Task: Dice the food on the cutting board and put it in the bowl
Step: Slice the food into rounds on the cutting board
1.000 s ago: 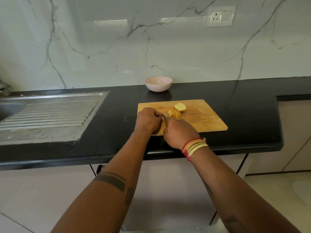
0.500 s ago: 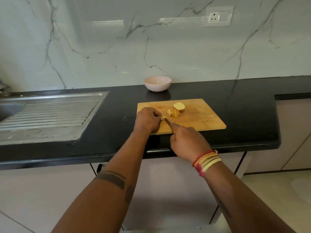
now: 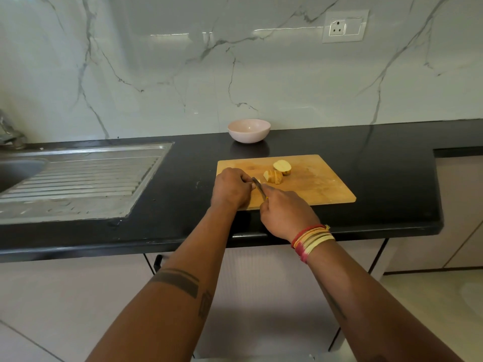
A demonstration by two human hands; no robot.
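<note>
We see the rectangular wooden cutting board (image 3: 313, 189) on the black stone counter (image 3: 386, 178), the round pale bowl (image 3: 248, 130) behind it, the ridged steel sink drainer (image 3: 78, 178) to its left.

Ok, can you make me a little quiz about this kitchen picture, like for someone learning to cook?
1. True or false: the round pale pink bowl already holds diced food.
2. Which hand holds the small dark-bladed knife? A left, B right.
3. Fill in: the cut yellow potato pieces lie on the rectangular wooden ____.

Key: 1 false, the bowl looks empty. 2 B, the right hand has the grip; the left hand curls beside the blade. 3 cutting board.
</note>
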